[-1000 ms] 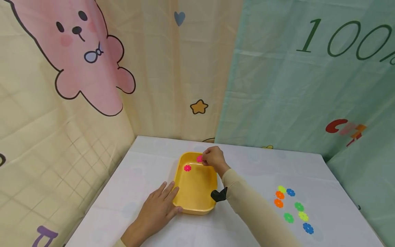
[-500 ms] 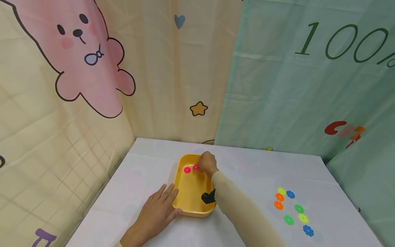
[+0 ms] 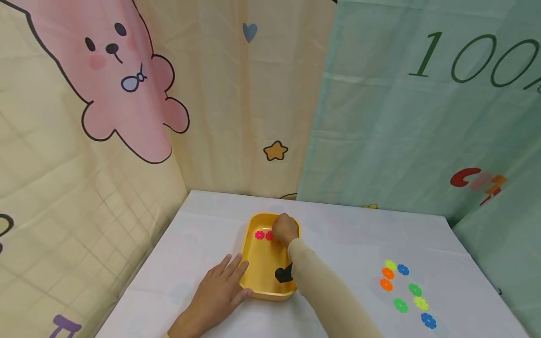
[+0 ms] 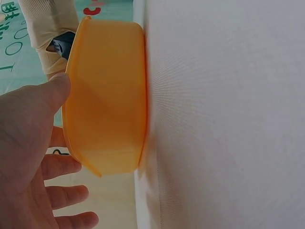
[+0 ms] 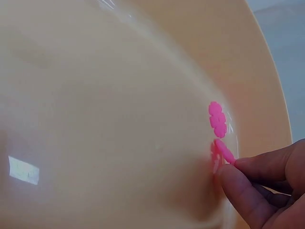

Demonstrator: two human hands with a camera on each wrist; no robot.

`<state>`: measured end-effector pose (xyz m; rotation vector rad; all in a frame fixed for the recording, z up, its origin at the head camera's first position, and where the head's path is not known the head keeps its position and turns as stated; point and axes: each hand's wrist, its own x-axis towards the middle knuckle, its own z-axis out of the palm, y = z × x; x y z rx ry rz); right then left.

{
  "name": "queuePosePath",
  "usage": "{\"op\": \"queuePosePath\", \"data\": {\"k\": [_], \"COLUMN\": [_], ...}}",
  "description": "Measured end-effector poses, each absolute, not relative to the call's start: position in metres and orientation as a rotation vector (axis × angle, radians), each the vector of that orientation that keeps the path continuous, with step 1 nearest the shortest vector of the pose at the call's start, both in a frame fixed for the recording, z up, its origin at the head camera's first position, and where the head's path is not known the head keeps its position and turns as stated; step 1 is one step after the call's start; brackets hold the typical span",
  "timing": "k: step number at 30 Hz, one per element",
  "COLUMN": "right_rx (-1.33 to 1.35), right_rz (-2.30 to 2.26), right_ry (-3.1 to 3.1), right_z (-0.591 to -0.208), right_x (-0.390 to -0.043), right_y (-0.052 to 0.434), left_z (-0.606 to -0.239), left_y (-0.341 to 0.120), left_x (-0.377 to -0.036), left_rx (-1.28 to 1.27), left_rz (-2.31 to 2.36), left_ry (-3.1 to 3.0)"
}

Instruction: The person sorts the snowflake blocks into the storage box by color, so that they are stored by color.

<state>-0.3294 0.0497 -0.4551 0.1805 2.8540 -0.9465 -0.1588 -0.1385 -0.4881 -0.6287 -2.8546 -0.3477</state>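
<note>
My right hand (image 3: 285, 230) pinches a pink flower (image 5: 224, 151) at the tray's (image 3: 264, 277) far end | left hand (image 3: 220, 291) flat, fingers relaxed, bracing the tray's near corner.

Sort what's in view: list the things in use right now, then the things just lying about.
In use:
- yellow tray, steadied by the left hand
- pink flower piece, pinched by the right hand inside the tray
- second pink flower piece, lying in the tray

Lying about:
- green, orange, blue and yellow flower pieces on the white table
</note>
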Motion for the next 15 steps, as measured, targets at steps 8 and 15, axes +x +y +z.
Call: {"op": "queuePosePath", "data": {"k": [8,15], "right_rx": [0.201,0.134], "right_rz": [-0.962,-0.941], "right_ry": [2.835,2.865], "right_z": [-0.4613,-0.4600], "right_x": [-0.3271,-0.3273], "right_y": [0.0523,0.0482], "left_z": [-0.4917,-0.4915], "left_y": [-0.1369,-0.1390], "left_x": [-0.1586,-0.1588], "left_rx": [-0.662,-0.645], "left_rz": [-0.325,-0.297], "left_ry": [-2.855,-2.834]}}
